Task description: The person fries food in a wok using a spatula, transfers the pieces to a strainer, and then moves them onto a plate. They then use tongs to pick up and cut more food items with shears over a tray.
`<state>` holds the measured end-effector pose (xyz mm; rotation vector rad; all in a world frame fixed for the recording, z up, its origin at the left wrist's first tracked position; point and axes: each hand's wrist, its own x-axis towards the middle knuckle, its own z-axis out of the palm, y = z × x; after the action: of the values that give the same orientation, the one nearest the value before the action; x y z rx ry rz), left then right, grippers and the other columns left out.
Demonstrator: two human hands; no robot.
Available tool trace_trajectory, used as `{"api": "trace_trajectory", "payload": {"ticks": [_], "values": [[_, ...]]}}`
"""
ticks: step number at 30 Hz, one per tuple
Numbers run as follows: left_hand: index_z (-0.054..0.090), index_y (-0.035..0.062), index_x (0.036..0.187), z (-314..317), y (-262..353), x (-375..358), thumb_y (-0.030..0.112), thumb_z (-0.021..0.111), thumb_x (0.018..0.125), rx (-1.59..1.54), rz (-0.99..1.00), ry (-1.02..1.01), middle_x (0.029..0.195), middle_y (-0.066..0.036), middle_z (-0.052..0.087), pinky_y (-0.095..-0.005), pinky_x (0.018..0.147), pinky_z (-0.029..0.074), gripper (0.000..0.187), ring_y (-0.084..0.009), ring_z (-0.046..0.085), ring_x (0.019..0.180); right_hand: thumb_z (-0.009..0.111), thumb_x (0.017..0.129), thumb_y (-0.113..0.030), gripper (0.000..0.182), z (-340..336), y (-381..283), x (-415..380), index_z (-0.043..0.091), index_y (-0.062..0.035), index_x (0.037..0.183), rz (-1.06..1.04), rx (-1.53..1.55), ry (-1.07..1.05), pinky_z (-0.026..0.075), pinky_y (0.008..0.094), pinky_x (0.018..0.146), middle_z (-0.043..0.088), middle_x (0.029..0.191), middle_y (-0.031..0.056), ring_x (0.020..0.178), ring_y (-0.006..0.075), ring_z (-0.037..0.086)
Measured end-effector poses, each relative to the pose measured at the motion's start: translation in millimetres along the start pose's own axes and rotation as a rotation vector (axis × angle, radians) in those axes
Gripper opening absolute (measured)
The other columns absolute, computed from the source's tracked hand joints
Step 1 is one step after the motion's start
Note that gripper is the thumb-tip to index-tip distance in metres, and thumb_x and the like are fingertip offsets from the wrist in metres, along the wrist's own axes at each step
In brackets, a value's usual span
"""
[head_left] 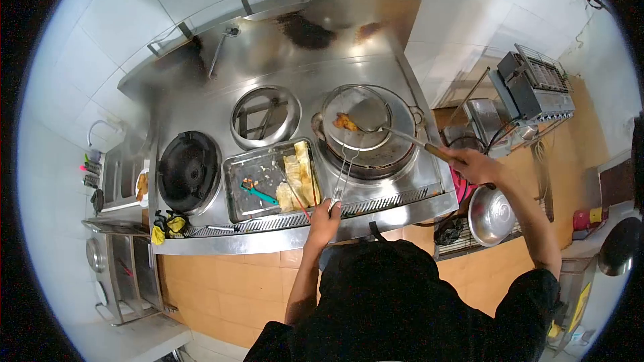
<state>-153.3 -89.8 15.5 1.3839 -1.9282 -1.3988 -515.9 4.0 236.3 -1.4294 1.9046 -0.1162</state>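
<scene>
My left hand [325, 223] is closed round the wire handle of a round mesh strainer [342, 101], which lies over a wok [402, 124] on the right burner. In my right hand [474, 164] is the wooden handle of a ladle [368, 114]; its bowl is over the strainer, beside browned food pieces [345, 122]. Left of the wok, a metal tray [233, 191] holds pale yellow food slabs [305, 171] and a teal-handled tool [259, 193]. A thin red stick lies near my left hand.
An open burner ring [266, 142] sits behind the tray, and a black burner [188, 172] is at the left. Yellow-and-black cloths [168, 226] lie at the front left corner. A metal bowl [490, 216] stands right of the stove, below a grill appliance [537, 87].
</scene>
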Motion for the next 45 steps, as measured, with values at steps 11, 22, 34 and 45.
{"api": "trace_trajectory", "payload": {"ticks": [11,22,34,45], "values": [[0.051,0.0009,0.079,16,7,-5,0.03,0.052,0.097,-0.308,-0.173,-0.063,0.058,-0.008,0.048,-0.0331,0.047,0.036,0.035,-0.0169,0.046,0.048,0.05,0.097,-0.024,0.051,18,24,0,0.038,-0.0092,0.145,-0.05,0.17,0.026,0.045,0.0319,0.084,0.062,0.107,0.0144,0.093,0.022,0.058],[0.045,0.005,0.072,11,25,-9,0.03,0.049,0.1,-0.293,-0.111,0.035,0.06,-0.001,0.046,-0.0258,0.043,0.029,0.038,-0.0078,0.04,0.048,0.049,0.099,-0.018,0.052,35,28,-16,0.034,-0.0174,0.149,-0.117,0.755,0.239,0.031,0.02,0.048,0.032,0.067,-0.0063,0.054,0.0038,0.03],[0.048,0.0071,0.081,1,37,-14,0.032,0.049,0.099,-0.473,-0.401,-0.039,0.056,0.002,0.042,-0.0246,0.037,0.026,0.031,-0.0063,0.037,0.042,0.045,0.1,-0.018,0.05,61,36,-19,0.033,-0.0242,0.149,-0.008,0.988,0.289,0.024,0.0203,0.036,0.036,0.062,-0.0055,0.044,0.0027,0.027],[0.049,0.0043,0.079,-5,16,-18,0.027,0.05,0.099,-0.369,-0.216,0.005,0.053,0.001,0.042,-0.0255,0.038,0.028,0.03,-0.0068,0.037,0.041,0.046,0.101,-0.021,0.051,72,34,-13,0.032,-0.0253,0.149,-0.029,1.028,0.282,0.026,0.0193,0.037,0.036,0.063,-0.0049,0.045,0.003,0.028]]}}
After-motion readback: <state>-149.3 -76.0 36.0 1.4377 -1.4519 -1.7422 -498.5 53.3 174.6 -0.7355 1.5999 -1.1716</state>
